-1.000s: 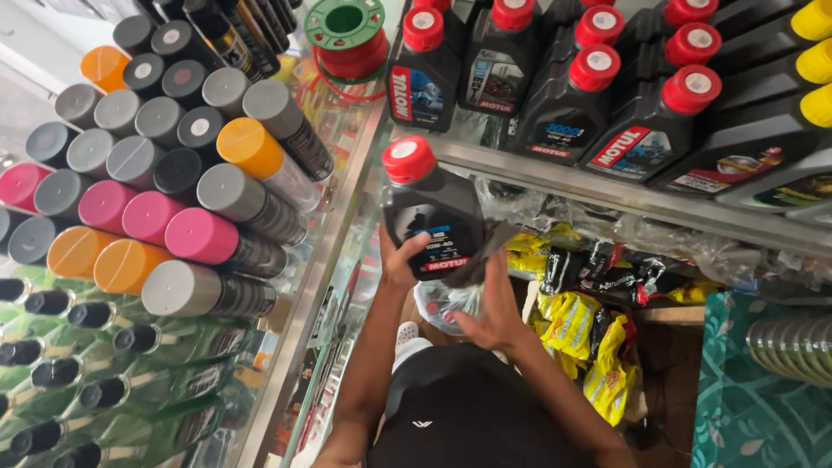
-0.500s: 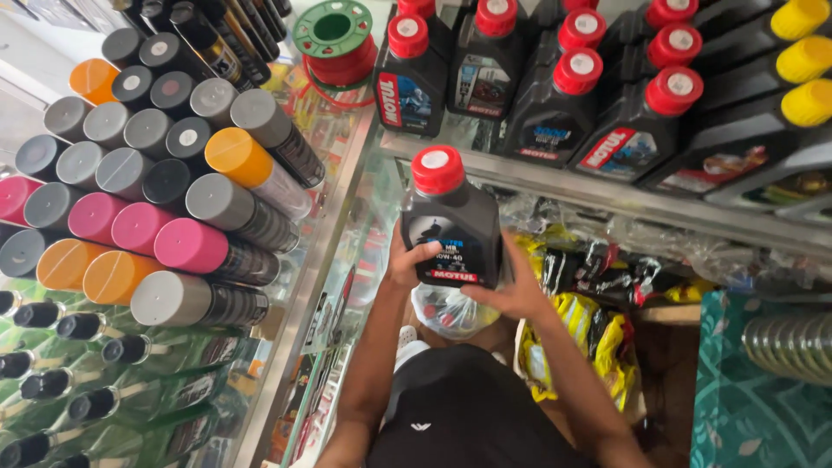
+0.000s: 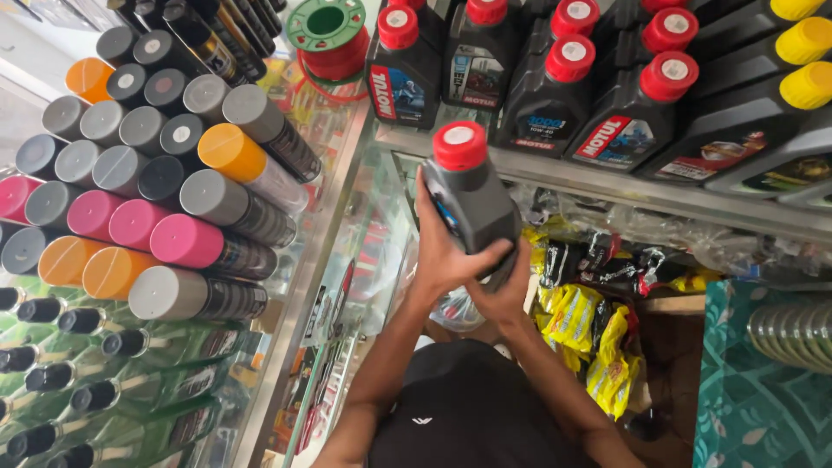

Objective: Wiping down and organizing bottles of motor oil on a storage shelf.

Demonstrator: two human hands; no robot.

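Right now, from the head camera, both hands are up in front of the shelving with a dark grey oil bottle point(image 3: 475, 204) between them. The left hand point(image 3: 444, 250) wraps the bottle's near side, fingers closed firmly around its body. The right hand point(image 3: 504, 290) cups it from underneath, fingers curled up against the base, so the bottle is gripped by both. Its red cap point(image 3: 459, 145) points up and away, and the bottle tilts slightly, held in the air just in front of the metal shelf edge point(image 3: 659, 195) and below the row of shelved oil bottles point(image 3: 555, 78) with red caps. Further right on that shelf sit bottles with yellow caps point(image 3: 806, 61). A green spool point(image 3: 326, 24) lies at the top, left of the bottles. Off to the left, stacked spray cans point(image 3: 156, 182) show grey, pink and orange caps. Below the shelf, yellow packets point(image 3: 576, 316) lie piled beside the right forearm.
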